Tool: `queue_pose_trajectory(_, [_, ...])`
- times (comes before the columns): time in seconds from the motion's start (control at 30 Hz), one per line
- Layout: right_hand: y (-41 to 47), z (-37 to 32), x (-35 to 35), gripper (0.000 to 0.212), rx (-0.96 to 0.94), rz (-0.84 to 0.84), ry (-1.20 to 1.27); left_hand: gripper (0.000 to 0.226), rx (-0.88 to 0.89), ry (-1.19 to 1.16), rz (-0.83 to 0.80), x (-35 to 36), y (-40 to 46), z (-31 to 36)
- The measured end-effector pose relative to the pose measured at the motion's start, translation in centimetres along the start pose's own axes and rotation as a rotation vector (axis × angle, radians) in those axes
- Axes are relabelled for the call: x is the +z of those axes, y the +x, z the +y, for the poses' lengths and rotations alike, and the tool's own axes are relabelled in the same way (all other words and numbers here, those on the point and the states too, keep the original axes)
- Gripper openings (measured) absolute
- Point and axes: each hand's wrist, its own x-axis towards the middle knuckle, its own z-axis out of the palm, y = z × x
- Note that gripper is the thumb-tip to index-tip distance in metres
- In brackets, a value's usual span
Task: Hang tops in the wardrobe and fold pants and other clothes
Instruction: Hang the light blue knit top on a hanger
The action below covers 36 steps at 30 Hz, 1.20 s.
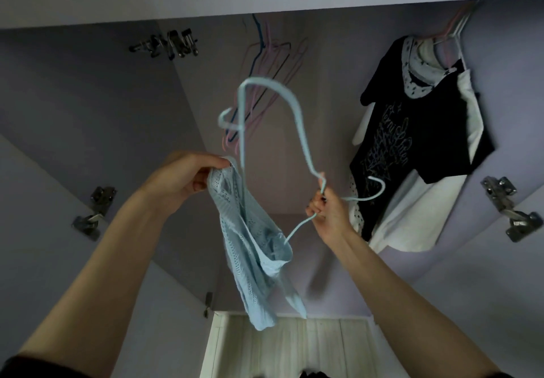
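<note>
View upward and forward into an open wardrobe with pale lilac panels. Metal door hinges sit on the left side panel, and a further hinge on the right. A cluster of metal clips hangs near the top left. At the top centre, several empty pink and dark blue wire hangers hang together. To the right, a black printed T-shirt hangs in front of a white garment and a white piece with small dark stars. A pale wood-grain floor shows at the bottom centre.

Both bare forearms reach up and inward from the lower corners. The left hand is raised at centre left, its fingers and thumb curled round the bunched upper edge of a light blue knitted top. The right hand, slightly lower at centre right, pinches a light blue wire hanger near the base of its hook, with fingers curled around the wire.

The hanger rises in a tall loop between the two hands; one shoulder end lies near the left hand, and the lower wire runs from the right hand down into the top's opening. The top is an openwork knit, crumpled and hanging slack below the left hand, in front of the wardrobe interior, its lower end in front of the floor edge. The hanger is motion-blurred.
</note>
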Motion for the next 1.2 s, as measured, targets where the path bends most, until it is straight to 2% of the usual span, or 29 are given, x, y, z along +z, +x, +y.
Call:
queue_pose_trajectory(0.2, [0.6, 1.3, -1.9, 0.032, -0.078, 0.155, -0.206, 0.018, 0.008, 0.006, 0.100, -2.9, -0.5, 0.1])
queue_pose_trajectory(0.4, [1.7, -0.6, -3.9, 0.031, -0.195, 0.113, -0.450, 0.008, -0.042, 0.058, 0.243, -5.5, -0.4, -0.9])
queue_pose_trajectory(0.47, [2.0, -1.1, -3.5, 0.032, -0.243, 0.088, -0.528, 0.002, -0.014, 0.112, 0.307, -5.1, -0.2, -1.1])
queue_pose_trajectory(0.6, [2.1, -2.1, -2.2, 0.037, -0.285, 0.003, -0.723, 0.006, 0.065, 0.214, 0.381, -4.4, 0.0, -1.7])
queue_pose_trajectory(0.67, [1.8, -3.1, -1.8, 0.039, -0.294, 0.014, -0.733, 0.007, 0.065, 0.223, 0.409, -4.5, 0.0, -2.1])
queue_pose_trajectory(0.77, [1.4, -4.4, -2.4, 0.034, -0.273, 0.072, -0.558, 0.007, 0.030, 0.183, 0.461, -4.8, 0.1, -2.7])
queue_pose_trajectory(0.83, [1.1, -4.8, -2.9, 0.034, -0.259, 0.078, -0.551, 0.006, -0.008, 0.151, 0.455, -4.7, 0.2, -2.9])
queue_pose_trajectory(0.9, [1.0, -4.5, -3.0, 0.035, -0.271, 0.033, -0.653, 0.002, -0.017, 0.131, 0.424, -4.3, 0.3, -2.9])
queue_pose_trajectory(0.97, [1.0, -4.0, -2.6, 0.036, -0.292, -0.013, -0.757, 0.012, 0.009, 0.156, 0.397, -3.8, 0.6, -2.7])
queue_pose_trajectory(1.03, [1.2, -3.6, -1.8, 0.042, -0.335, -0.037, -0.888, 0.005, 0.034, 0.197, 0.360, -3.3, 0.7, -2.5])
queue_pose_trajectory(1.2, [1.0, -3.8, 0.7, 0.056, -0.442, -0.088, -1.147, 0.006, 0.119, 0.274, 0.352, -3.0, 0.9, -2.5])
